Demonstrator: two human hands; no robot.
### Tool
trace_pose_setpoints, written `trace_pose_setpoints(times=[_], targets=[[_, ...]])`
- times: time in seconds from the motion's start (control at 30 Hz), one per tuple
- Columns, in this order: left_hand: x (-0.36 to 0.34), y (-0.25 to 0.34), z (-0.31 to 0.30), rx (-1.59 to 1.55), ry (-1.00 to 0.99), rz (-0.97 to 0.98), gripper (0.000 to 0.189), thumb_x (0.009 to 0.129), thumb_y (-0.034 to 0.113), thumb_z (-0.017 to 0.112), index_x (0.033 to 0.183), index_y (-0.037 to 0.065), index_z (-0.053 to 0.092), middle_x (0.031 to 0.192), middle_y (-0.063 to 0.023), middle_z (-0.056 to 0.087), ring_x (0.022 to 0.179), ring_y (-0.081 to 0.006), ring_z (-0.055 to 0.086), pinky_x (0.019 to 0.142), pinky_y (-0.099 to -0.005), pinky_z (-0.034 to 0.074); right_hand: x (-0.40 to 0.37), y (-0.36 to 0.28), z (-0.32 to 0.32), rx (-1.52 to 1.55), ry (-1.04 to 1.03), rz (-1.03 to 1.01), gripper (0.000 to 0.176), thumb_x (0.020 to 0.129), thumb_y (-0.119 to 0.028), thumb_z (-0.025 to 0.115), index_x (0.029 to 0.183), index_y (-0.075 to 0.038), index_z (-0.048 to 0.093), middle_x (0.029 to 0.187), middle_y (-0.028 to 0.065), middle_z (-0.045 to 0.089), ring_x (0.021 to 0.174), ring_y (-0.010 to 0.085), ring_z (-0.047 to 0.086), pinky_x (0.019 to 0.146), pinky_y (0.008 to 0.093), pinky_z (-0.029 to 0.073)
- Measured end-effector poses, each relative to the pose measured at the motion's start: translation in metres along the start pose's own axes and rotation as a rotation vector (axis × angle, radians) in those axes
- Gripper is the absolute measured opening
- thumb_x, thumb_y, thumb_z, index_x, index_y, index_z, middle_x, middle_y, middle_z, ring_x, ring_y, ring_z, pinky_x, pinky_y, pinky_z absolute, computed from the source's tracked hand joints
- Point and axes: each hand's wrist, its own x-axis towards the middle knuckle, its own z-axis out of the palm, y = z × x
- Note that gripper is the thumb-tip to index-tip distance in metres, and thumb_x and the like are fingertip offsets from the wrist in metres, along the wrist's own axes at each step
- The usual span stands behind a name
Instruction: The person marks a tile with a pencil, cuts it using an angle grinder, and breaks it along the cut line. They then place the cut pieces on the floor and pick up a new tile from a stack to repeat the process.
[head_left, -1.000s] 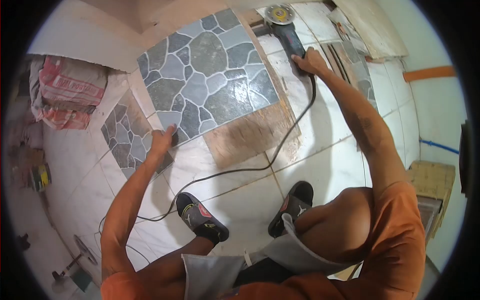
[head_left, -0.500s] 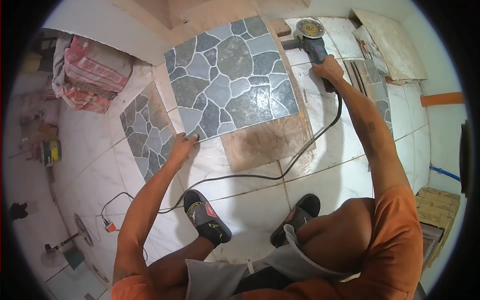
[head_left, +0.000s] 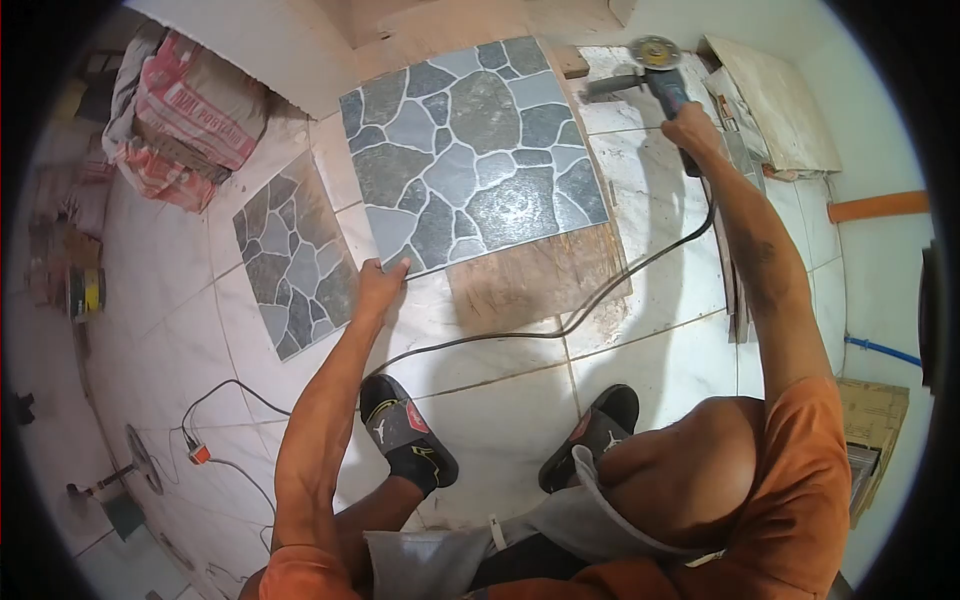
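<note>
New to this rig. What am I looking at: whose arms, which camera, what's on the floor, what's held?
No robot here: the arms are a person's, working bare-handed. There is one camera, worn on the head and looking forward and down, so the person's own left is picture left.

The left hand grips the near left corner of a large stone-patterned tile. The right hand holds an angle grinder beyond the tile's right side, its disc facing up; I can't tell whether it is spinning. Its black cord runs back across the white floor tiles.

The large tile lies over a worn brown board. Left of it is a smaller piece with a similar pattern, and further left, a red and white sack.
</note>
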Motion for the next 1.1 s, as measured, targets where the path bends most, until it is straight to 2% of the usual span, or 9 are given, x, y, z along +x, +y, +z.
trace_pose_setpoints(times=[0.2,0.4,0.5,0.57,0.63,0.77,0.87,1.03,1.1], targets=[[0.004,0.003,-0.003,-0.020,-0.067,-0.036,0.044,0.086,0.023,0.079,0.110,-0.006,0.057,0.088,-0.0076,0.064,0.071,-0.0135,0.061,0.059,-0.0255,0.051,-0.003,0.035,-0.031,0.229,-0.168,0.084,0.043,0.075,-0.035,0.074,0.087,0.006,0.070,0.081,0.0169,0.069,0.070,0.0279,0.069,0.066,0.0416,0.052],[0.000,0.020,-0.010,0.144,-0.072,-0.065,0.049,0.084,0.026,0.080,0.109,-0.008,0.057,0.090,-0.0144,0.065,0.073,-0.0181,0.063,0.059,-0.0291,0.050,-0.042,0.028,-0.052,0.785,-0.341,0.321,0.046,0.076,-0.036,0.078,0.086,0.007,0.066,0.072,0.0112,0.065,0.054,0.0202,0.063,0.049,0.0327,0.050],[0.038,-0.002,-0.012,0.749,0.426,0.392,0.057,0.081,0.027,0.082,0.112,-0.012,0.055,0.101,-0.0231,0.066,0.087,-0.0270,0.068,0.074,-0.0375,0.055,-0.073,0.009,-0.069,1.088,-0.470,0.249,0.044,0.079,-0.034,0.079,0.087,0.006,0.063,0.071,0.0105,0.064,0.050,0.0171,0.062,0.042,0.0289,0.052],[0.033,0.056,-0.018,0.546,0.396,0.645,0.057,0.082,0.029,0.080,0.116,-0.010,0.056,0.111,-0.0270,0.064,0.103,-0.0305,0.066,0.084,-0.0394,0.054,-0.095,-0.015,-0.088,1.192,-0.599,0.225,0.045,0.082,-0.034,0.079,0.095,0.004,0.060,0.074,0.0098,0.065,0.051,0.0167,0.063,0.043,0.0288,0.056],[0.010,0.133,-0.005,0.179,0.129,0.674,0.053,0.085,0.029,0.078,0.119,-0.006,0.057,0.112,-0.0222,0.064,0.107,-0.0272,0.064,0.087,-0.0373,0.053,-0.121,-0.042,-0.107,1.263,-0.713,0.145,0.049,0.083,-0.036,0.078,0.104,0.004,0.058,0.081,0.0114,0.066,0.058,0.0177,0.065,0.048,0.0293,0.058],[-0.042,0.236,0.036,0.070,-0.091,1.005,0.050,0.090,0.020,0.073,0.129,-0.005,0.054,0.116,-0.0170,0.065,0.112,-0.0236,0.064,0.098,-0.0349,0.050,-0.158,-0.092,-0.129,1.302,-0.889,0.017,0.055,0.083,-0.036,0.077,0.113,0.006,0.057,0.091,0.0145,0.067,0.070,0.0195,0.067,0.056,0.0320,0.059],[-0.057,0.258,0.052,-0.016,-0.127,1.229,0.053,0.089,0.016,0.074,0.131,-0.004,0.050,0.122,-0.0165,0.063,0.115,-0.0236,0.063,0.101,-0.0345,0.049,-0.185,-0.121,-0.154,1.290,-0.960,-0.055,0.052,0.081,-0.034,0.078,0.107,0.008,0.061,0.087,0.0148,0.068,0.067,0.0201,0.068,0.058,0.0311,0.058],[-0.050,0.255,0.028,-0.058,-0.050,1.113,0.061,0.085,0.010,0.078,0.133,-0.004,0.044,0.119,-0.0158,0.061,0.112,-0.0208,0.063,0.100,-0.0337,0.050,-0.202,-0.149,-0.175,1.218,-0.984,-0.124,0.044,0.082,-0.033,0.077,0.102,0.005,0.064,0.087,0.0130,0.067,0.069,0.0187,0.068,0.058,0.0293,0.057],[-0.036,0.259,0.019,-0.102,0.014,1.180,0.058,0.083,0.015,0.077,0.129,-0.005,0.048,0.116,-0.0165,0.063,0.104,-0.0219,0.065,0.094,-0.0335,0.052,-0.196,-0.159,-0.170,1.197,-0.990,-0.245,0.054,0.083,-0.039,0.076,0.109,0.006,0.061,0.089,0.0151,0.067,0.071,0.0194,0.068,0.058,0.0304,0.059]])
